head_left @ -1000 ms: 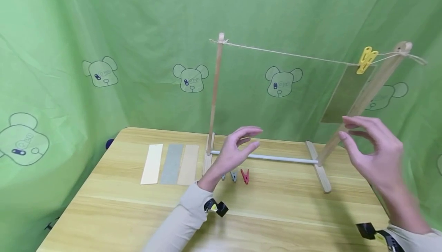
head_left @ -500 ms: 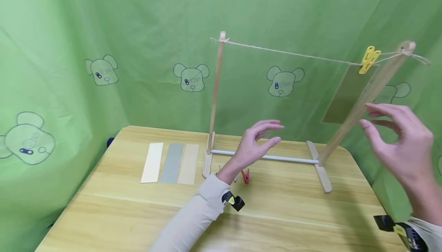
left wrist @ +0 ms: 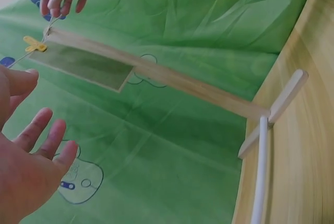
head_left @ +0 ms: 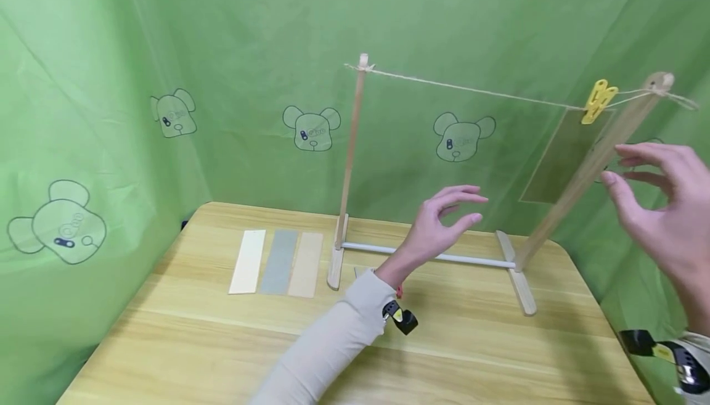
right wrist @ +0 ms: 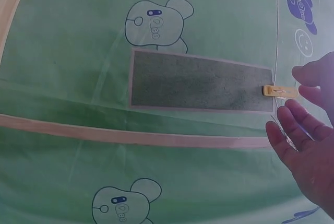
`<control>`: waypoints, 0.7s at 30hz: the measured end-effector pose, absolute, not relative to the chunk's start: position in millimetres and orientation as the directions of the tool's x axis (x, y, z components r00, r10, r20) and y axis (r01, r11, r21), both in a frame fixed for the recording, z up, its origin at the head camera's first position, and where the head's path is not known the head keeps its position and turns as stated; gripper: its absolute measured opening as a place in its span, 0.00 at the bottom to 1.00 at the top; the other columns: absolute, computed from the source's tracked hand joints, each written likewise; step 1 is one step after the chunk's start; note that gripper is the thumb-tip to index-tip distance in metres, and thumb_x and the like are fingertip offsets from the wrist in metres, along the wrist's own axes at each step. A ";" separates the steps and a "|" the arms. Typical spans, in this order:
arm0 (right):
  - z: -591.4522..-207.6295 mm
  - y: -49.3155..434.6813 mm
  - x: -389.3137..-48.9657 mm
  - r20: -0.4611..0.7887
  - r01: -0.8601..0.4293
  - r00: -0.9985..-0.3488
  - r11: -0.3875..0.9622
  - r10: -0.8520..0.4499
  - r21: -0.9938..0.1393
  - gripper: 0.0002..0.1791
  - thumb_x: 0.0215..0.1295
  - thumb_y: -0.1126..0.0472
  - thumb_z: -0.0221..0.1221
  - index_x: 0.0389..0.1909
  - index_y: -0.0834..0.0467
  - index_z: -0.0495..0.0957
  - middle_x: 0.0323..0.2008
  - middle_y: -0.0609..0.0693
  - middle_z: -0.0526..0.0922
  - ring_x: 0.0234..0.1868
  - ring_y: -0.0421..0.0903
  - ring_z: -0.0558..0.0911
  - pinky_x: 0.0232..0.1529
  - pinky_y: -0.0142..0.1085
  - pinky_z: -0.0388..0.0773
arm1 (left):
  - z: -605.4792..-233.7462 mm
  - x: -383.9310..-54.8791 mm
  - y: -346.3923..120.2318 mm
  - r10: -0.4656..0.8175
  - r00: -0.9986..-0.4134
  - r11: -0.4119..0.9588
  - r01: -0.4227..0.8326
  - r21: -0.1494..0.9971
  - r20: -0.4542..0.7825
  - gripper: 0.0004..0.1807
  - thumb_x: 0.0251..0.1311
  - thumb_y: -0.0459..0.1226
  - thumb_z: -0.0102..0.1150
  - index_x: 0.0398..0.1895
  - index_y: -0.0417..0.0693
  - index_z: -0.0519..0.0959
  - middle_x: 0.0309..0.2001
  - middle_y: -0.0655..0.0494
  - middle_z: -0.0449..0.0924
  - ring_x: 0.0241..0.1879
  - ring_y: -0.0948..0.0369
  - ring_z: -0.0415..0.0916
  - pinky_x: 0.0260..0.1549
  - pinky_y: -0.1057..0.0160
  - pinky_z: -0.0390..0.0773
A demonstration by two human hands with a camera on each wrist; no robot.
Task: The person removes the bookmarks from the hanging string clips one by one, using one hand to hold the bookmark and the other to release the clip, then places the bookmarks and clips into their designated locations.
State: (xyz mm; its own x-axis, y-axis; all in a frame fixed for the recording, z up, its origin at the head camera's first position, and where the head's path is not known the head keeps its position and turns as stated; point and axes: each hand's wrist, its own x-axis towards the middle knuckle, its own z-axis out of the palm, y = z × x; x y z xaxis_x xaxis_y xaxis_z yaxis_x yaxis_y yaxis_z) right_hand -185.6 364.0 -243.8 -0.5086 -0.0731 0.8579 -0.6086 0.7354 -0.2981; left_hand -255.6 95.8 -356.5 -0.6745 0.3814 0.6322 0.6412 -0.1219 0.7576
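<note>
A yellow clothespin (head_left: pixel 599 103) clips a dark greenish rectangular sheet with a pale edge (head_left: pixel 566 158) to the string (head_left: pixel 471 89) of a wooden stand. My right hand (head_left: pixel 671 195) hovers in front of the stand's right post (head_left: pixel 588 177), fingers loosely bent, holding nothing. In the right wrist view it lies just beside the clothespin (right wrist: pixel 280 91), apparently apart from it. My left hand (head_left: pixel 444 223) is in the air before the stand's middle, below the string, its fingers relaxed and nothing in them. Under the left wrist a red clothespin (head_left: pixel 399 291) is mostly hidden.
Three flat strips lie on the table's left: a white one (head_left: pixel 248 262), a grey one (head_left: pixel 279 262) and a tan one (head_left: pixel 306 264). The stand's white bar (head_left: pixel 471 259) runs low between its wooden feet (head_left: pixel 521 293). A green curtain (head_left: pixel 249 84) surrounds the wooden table (head_left: pixel 183 337).
Both hands have moved right and slightly up in the head view, still holding nothing. My left forearm now covers most of the clothespins on the table. The hanging sheet stays clipped.
</note>
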 end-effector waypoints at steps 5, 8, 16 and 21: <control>-235.7 368.2 -190.1 0.845 -0.574 -0.533 0.757 -0.055 -0.313 0.23 0.63 0.75 0.62 0.60 0.67 0.79 0.55 0.29 0.73 0.55 0.32 0.74 0.58 0.18 0.74 | -354.5 -258.7 108.4 0.377 -0.692 -0.107 0.628 0.771 0.616 0.16 0.70 0.35 0.63 0.59 0.45 0.81 0.68 0.55 0.74 0.67 0.73 0.65 0.65 0.71 0.72; -229.2 369.9 -192.4 0.841 -0.555 -0.539 0.774 -0.055 -0.305 0.25 0.65 0.74 0.62 0.63 0.61 0.79 0.55 0.27 0.72 0.56 0.31 0.72 0.59 0.18 0.72 | -351.4 -260.2 114.7 0.378 -0.710 -0.139 0.591 0.795 0.594 0.17 0.70 0.35 0.62 0.60 0.44 0.81 0.68 0.57 0.75 0.66 0.73 0.66 0.63 0.72 0.73; -215.8 378.6 -199.3 0.847 -0.560 -0.529 0.774 -0.058 -0.296 0.26 0.66 0.73 0.62 0.65 0.57 0.78 0.57 0.28 0.71 0.56 0.31 0.73 0.61 0.20 0.72 | -349.0 -263.4 128.8 0.372 -0.738 -0.157 0.547 0.822 0.563 0.17 0.70 0.35 0.63 0.60 0.44 0.81 0.68 0.58 0.75 0.64 0.74 0.68 0.61 0.72 0.74; -207.8 381.7 -201.4 0.837 -0.535 -0.544 0.792 -0.058 -0.293 0.28 0.67 0.74 0.61 0.67 0.54 0.76 0.59 0.27 0.69 0.58 0.30 0.71 0.64 0.22 0.71 | -344.5 -264.6 139.1 0.374 -0.725 -0.145 0.570 0.809 0.578 0.20 0.70 0.35 0.63 0.64 0.47 0.79 0.68 0.58 0.75 0.61 0.74 0.72 0.61 0.73 0.74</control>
